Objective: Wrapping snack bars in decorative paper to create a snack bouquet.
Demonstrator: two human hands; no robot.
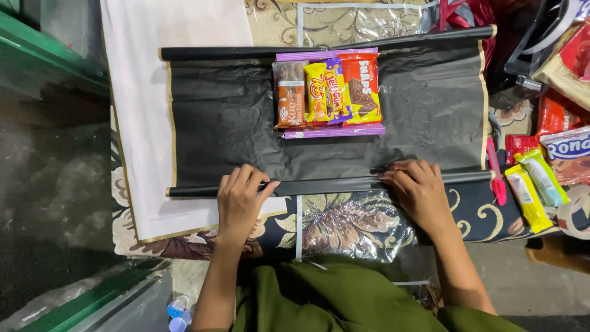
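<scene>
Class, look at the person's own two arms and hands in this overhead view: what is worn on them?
Both forearms are bare to the elbow, with no sleeves, gloves, watch or bracelets showing. The left hand and right hand show no rings that can be made out. An olive-green garment covers the lap.

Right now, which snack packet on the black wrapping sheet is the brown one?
The leftmost packet: brown, beside the yellow-purple packet and the red packet at right.

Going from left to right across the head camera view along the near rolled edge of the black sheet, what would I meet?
White paper sheet → left hand on the rolled edge of the black sheet → right hand → pink tool → yellow-green snack bars.
</scene>
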